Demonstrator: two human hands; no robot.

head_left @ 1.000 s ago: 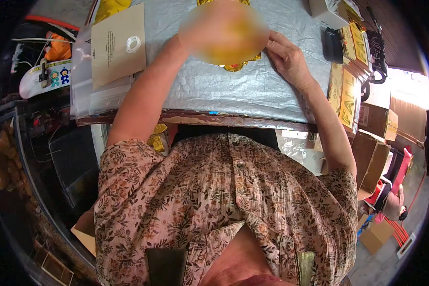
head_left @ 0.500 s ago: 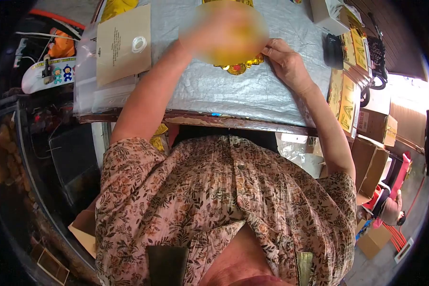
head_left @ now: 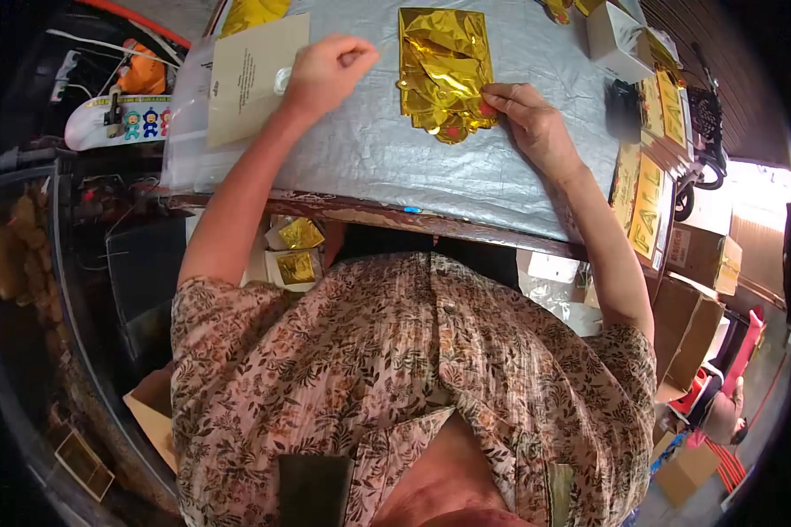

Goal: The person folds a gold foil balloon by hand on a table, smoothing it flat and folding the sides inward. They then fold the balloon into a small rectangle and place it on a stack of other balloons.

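A shiny gold foil item lies on the silver-grey table cover, with rounded foil shapes and red spots at its near end. My right hand pinches its right edge between thumb and fingers. Raised to the left of the foil, apart from it, is my left hand, fingers curled closed; whatever they hold, if anything, is hidden. Beneath and beside that hand are a brown printed card and a small white ring, partly covered by the hand.
Clear plastic sheets lie at the table's left edge. At the right are a white box, a dark roundish object and yellow printed packs. Cardboard boxes stand beyond the table, and another person is at lower right.
My left hand has moved left, off the foil to beside the card, uncovering the foil. My right hand still pinches the foil's edge. The whole view has shifted slightly.
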